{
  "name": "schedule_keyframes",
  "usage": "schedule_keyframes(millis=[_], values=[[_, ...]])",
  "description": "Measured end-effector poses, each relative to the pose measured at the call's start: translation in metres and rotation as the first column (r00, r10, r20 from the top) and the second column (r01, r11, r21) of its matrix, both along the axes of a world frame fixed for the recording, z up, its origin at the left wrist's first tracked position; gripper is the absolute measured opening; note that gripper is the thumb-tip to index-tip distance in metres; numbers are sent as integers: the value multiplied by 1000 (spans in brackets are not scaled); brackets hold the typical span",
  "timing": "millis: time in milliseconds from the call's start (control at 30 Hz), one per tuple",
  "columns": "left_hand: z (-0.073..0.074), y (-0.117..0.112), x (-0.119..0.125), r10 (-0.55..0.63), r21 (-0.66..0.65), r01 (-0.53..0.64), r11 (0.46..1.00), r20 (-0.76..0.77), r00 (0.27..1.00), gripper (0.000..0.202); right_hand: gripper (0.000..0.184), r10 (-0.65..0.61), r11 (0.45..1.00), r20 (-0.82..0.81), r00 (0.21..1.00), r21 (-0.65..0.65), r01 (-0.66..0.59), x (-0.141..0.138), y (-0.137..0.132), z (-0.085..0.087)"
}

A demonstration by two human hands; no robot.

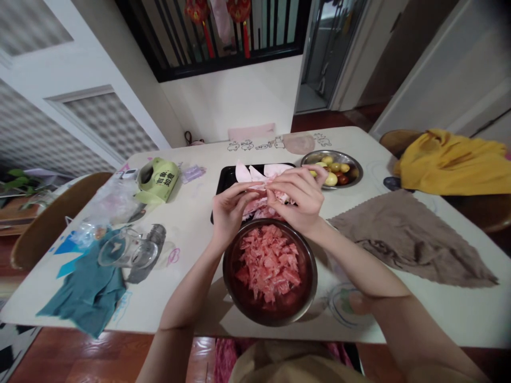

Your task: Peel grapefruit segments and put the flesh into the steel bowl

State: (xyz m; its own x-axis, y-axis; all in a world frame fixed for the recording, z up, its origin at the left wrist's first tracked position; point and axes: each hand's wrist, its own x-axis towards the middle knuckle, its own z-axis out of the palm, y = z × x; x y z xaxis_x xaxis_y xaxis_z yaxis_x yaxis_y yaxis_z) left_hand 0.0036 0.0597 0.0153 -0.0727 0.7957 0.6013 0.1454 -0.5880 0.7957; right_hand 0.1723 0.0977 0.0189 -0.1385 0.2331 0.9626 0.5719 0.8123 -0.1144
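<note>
My left hand (229, 210) and my right hand (299, 202) come together over a black tray (217, 199), fingers closed in a pinch. Between the fingertips is a piece of pink pomelo, largely covered by the fingers. Pale pink pomelo peel (242, 173) stands in the tray, with more pink pulp and skin below the hands. Nearer to me, between my forearms, a round metal bowl (230, 290) holds many torn chunks of red pomelo flesh (269, 263).
Behind my right hand is a metal bowl of small fruit (353, 159). A brown cloth (415, 239) lies at right. On the left are a green tissue box (162, 181), a glass pitcher (128, 249) and a teal cloth (88, 290). A yellow garment (455, 162) drapes a chair.
</note>
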Motion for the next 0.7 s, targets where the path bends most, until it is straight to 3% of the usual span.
schedule_keyframes(millis=[133,267,367,567,700], values=[[-3,1,0,-11,-46,12,999,18,1000,13,7,16,998,-40,999,-67,-19,1,-3,6],[-3,1,0,28,-57,-26,998,39,999,12,5,73,996,27,997,-55,-71,1,-3,9],[-4,0,1,29,-47,-27,999,58,998,12,6,45,998,69,997,-49,-42,1,-2,6],[-10,-2,5,71,-36,-70,997,14,997,15,7,-148,982,141,979,139,129,-1,-3,-2],[-9,-2,3,57,-10,-57,998,-48,997,15,7,-173,967,130,976,208,144,-4,-1,-4]])
